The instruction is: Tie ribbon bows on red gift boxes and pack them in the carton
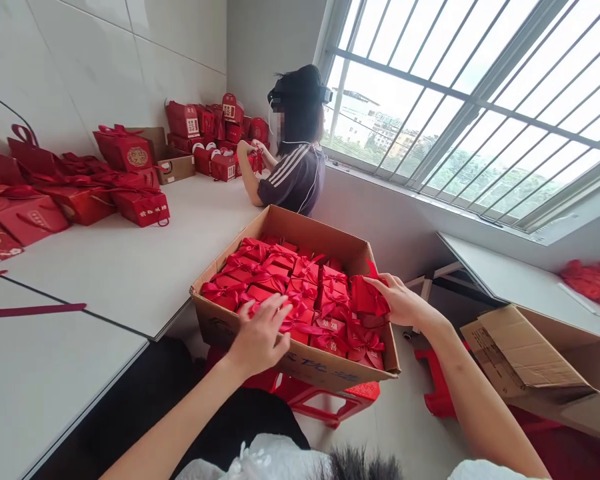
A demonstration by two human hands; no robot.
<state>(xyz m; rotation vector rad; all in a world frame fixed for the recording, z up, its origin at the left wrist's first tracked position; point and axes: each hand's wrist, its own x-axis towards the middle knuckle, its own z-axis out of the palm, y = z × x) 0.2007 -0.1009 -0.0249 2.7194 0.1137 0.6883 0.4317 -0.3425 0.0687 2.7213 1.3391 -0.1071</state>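
A cardboard carton (pixel 323 227) in front of me is filled with small red gift boxes (pixel 305 270) tied with red ribbon bows. At its right side my right hand (pixel 397 300) grips one red gift box (pixel 365 297), thumb and fingers on its upper part. My left hand (pixel 263 333) reaches over the near left rim, fingers spread above or lightly on the boxes there; I cannot tell whether they touch. Nothing shows in the left hand. Below the carton is a red plastic stool (pixel 363 393).
White tables (pixel 200 230) run along the left, with red gift bags and boxes (pixel 75 193) near the wall. A co-worker (pixel 300 153) handles red items at the far end. An open cardboard box (pixel 545 353) stands at the right, below another table (pixel 510 273). Behind is a barred window (pixel 460 100).
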